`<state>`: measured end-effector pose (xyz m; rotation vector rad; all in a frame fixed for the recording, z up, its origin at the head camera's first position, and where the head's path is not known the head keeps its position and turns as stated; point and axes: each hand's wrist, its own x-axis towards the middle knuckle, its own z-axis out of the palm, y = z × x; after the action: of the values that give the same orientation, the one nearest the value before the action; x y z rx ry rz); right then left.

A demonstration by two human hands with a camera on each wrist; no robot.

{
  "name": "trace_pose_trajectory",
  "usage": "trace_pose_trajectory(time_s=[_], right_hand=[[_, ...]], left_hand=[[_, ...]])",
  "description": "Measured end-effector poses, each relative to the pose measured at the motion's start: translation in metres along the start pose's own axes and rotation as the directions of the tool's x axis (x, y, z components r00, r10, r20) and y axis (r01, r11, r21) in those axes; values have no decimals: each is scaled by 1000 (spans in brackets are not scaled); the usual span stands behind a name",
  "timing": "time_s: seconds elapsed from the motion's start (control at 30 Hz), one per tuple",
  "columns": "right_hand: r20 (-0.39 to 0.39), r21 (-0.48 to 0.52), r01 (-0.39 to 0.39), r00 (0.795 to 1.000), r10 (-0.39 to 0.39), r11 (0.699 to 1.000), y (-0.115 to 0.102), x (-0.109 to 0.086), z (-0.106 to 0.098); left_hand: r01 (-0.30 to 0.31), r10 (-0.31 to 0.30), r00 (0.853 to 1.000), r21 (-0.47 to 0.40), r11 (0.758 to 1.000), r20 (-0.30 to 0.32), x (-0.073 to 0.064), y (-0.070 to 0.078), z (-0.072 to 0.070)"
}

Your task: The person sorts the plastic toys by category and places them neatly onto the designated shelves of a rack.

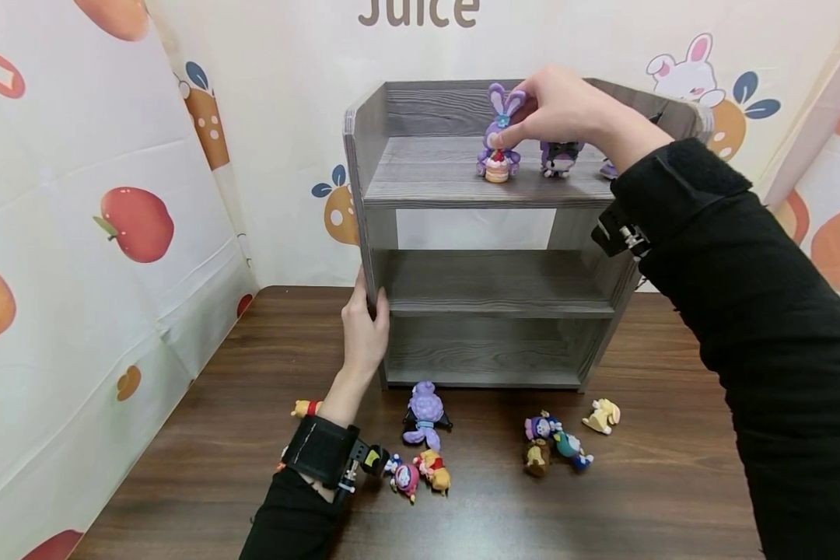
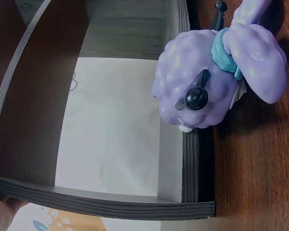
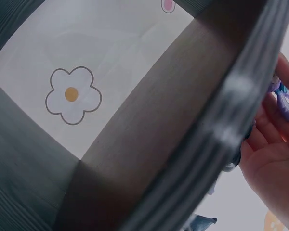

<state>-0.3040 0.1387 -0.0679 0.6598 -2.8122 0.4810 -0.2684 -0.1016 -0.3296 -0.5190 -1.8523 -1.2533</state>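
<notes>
In the head view, the right hand (image 1: 563,113), the nearer, pinches the purple figurine (image 1: 499,124) from its right, long axis upright, at the top shelf (image 1: 423,171); the left hand (image 1: 365,330) grips the side panel (image 1: 379,233), lower left. In the left wrist view, that hand shows partly. In the right wrist view, the figurine is partly hidden.

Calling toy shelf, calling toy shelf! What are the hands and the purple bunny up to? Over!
Right hand pinching purple bunny, up top. Left hand gripping left side of grey shelf. Dark-topped figure close on bunny's right, might crowd it.
</notes>
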Motion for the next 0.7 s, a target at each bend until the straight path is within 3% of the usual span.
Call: trace_pose_trajectory(time_s=[0.27, 0.43, 0.7], right_hand=[[15, 25, 16, 1000, -17, 1000, 5, 1, 1], [27, 91, -8, 1000, 6, 996, 3, -1, -3], [-73, 130, 25, 997, -16, 991, -2, -8, -15]], left_hand=[[-5, 5, 1000, -4, 1000, -1, 1, 1, 0], [-1, 1, 1000, 2, 1000, 1, 1, 1, 0], [7, -7, 1000, -5, 1000, 3, 0, 1, 0]])
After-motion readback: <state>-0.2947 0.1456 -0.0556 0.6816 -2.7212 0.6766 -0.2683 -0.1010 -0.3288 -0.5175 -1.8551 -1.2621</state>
